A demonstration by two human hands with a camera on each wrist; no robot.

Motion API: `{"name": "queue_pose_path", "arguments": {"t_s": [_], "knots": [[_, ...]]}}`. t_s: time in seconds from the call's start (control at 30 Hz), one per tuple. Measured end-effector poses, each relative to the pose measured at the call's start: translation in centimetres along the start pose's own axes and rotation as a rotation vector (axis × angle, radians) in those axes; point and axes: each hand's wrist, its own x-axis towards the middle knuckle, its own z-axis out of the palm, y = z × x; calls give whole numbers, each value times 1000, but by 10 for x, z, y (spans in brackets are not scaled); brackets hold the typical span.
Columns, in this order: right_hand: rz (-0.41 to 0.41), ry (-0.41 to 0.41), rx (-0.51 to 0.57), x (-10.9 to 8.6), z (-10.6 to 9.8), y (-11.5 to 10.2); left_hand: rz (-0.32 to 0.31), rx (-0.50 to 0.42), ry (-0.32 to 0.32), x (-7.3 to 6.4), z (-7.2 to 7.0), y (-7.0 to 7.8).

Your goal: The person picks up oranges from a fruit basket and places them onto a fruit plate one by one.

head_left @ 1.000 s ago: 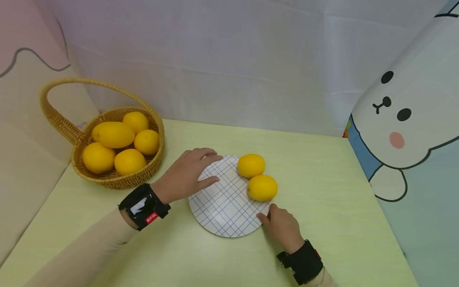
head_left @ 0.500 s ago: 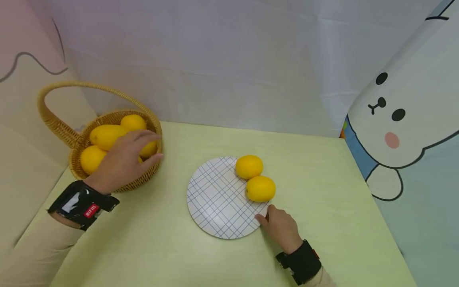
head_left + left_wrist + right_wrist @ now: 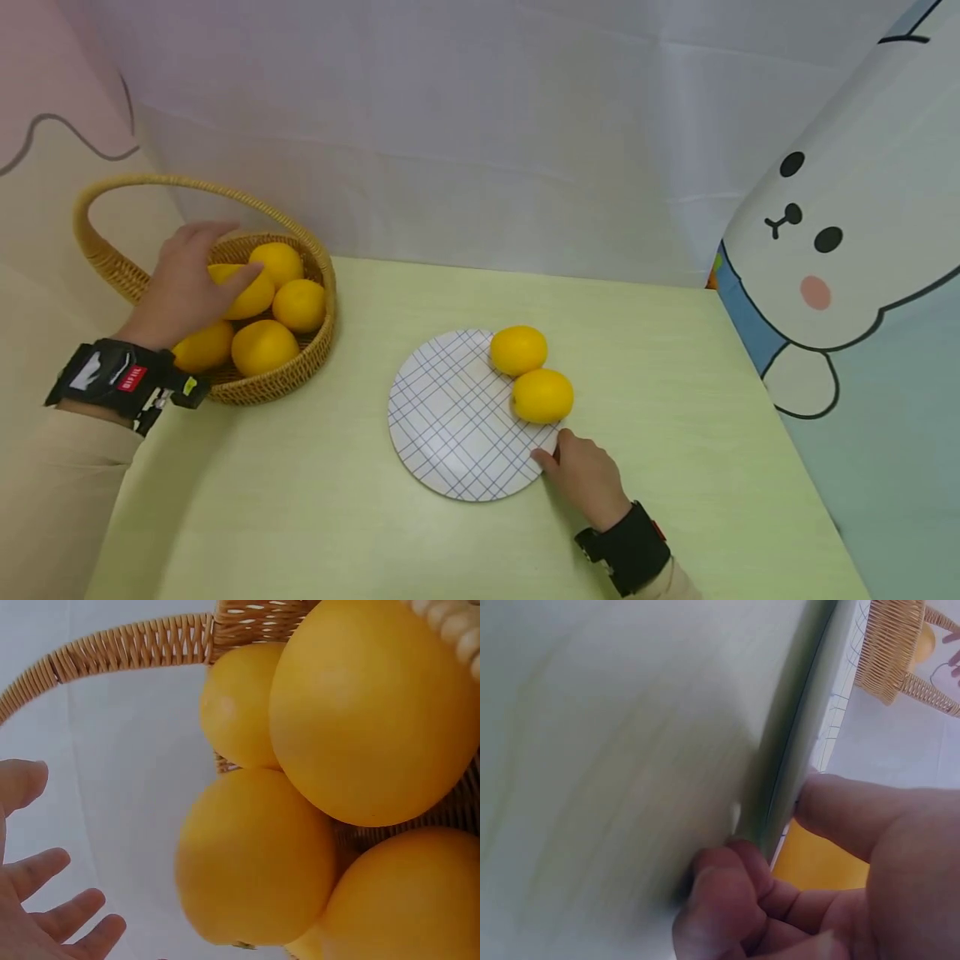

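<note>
My left hand (image 3: 183, 287) is over the left side of the wicker basket (image 3: 262, 388), with thumb and fingers spread above a long lemon (image 3: 253, 297) that it partly covers. The left wrist view shows these fingers (image 3: 41, 870) apart, beside the lemons (image 3: 255, 855) and holding nothing. At the lower right edge of a round white plate (image 3: 450, 408) with blue grid lines, my right hand (image 3: 588, 479) pinches the rim, thumb on top and curled fingers (image 3: 727, 900) underneath. Two lemons, a rear one (image 3: 518, 350) and a front one (image 3: 542, 396), lie on the plate's right side.
Several more lemons (image 3: 265, 347) fill the basket, whose tall handle (image 3: 202, 185) arches over it. The pale green table (image 3: 300, 500) meets a white cloth backdrop (image 3: 480, 142) behind. A printed cartoon panel (image 3: 862, 250) stands along the right side.
My left hand has moved from over the plate leftward to the basket, then on to its far left side. The right hand keeps its pinch on the plate's rim.
</note>
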Motion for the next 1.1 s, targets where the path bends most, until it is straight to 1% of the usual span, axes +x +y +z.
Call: {"name": "queue_pose_path", "arguments": {"t_s": [0.17, 0.33, 0.43, 0.5, 0.63, 0.7, 0.83, 1.0, 1.07, 1.1], "knots": [[-7, 0, 11, 0, -1, -1, -54, -24, -61, 7, 0, -12], [-6, -2, 14, -1, -2, -2, -85, -14, -117, 16, 2, -22], [-4, 2, 7, -1, -3, -2, -115, -20, -167, 20, 1, -25], [-5, 5, 4, -1, -3, -1, -147, -28, -201, 22, 1, -26], [-9, 10, 3, -2, -2, -2, -215, -34, -273, 23, 2, -28], [-9, 11, 5, -3, -2, -2, -235, -29, -297, 23, 4, -29], [-8, 10, 9, -3, -4, -4, -232, -26, -325, 23, 7, -33], [-1, 1, 10, -2, -5, -3, -161, 5, -314, 26, 13, -44], [2, -2, 12, -2, -5, -3, -133, 24, -307, 26, 15, -46], [2, -3, 14, -2, -5, -3, -129, 35, -312, 26, 15, -47]]}}
